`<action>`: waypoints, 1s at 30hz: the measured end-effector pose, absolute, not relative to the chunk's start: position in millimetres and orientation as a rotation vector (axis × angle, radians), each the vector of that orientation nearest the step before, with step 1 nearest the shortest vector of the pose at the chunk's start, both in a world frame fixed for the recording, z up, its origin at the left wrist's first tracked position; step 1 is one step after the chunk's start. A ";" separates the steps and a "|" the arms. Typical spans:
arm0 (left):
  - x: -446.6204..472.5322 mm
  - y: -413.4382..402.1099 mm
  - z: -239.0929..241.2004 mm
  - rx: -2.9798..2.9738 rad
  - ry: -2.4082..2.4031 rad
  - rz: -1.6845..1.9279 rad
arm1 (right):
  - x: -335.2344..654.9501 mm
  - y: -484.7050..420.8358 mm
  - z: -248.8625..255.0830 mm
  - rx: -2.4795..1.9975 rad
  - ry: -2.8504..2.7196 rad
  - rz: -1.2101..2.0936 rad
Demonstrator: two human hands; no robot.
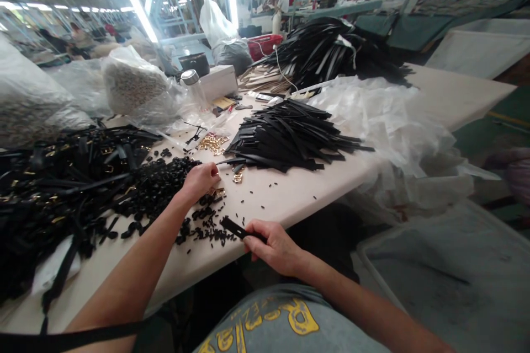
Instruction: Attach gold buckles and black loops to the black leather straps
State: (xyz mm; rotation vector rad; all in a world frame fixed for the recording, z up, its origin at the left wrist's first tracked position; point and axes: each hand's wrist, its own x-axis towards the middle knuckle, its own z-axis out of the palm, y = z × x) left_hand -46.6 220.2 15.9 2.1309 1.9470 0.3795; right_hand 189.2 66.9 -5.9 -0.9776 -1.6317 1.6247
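My right hand (271,244) grips a short black strap (235,228) between thumb and fingers at the table's front edge. The strap's far end points left, over small black bits (213,231) scattered on the table. Beside a pile of black loops (168,182), my left hand (201,181) is closed with its fingertips together; whatever they pinch is hidden. Gold buckles (219,192) lie just under its fingers, and more gold buckles (213,143) form a small heap behind it. A fan of black strips (281,138) lies to the right of that heap.
Black straps with gold buckles (62,176) cover the table's left side. Filled plastic bags (132,83), a glass jar (194,88) and a white box (219,81) stand behind. Crumpled plastic sheeting (381,121) hangs over the right edge, above a pale bin (447,265). Other people work far back.
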 end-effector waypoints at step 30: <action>1.1 47.7 50.0 1.340 1.220 1.101 | 154.6 78.6 6.3 -0.701 -1.038 1.843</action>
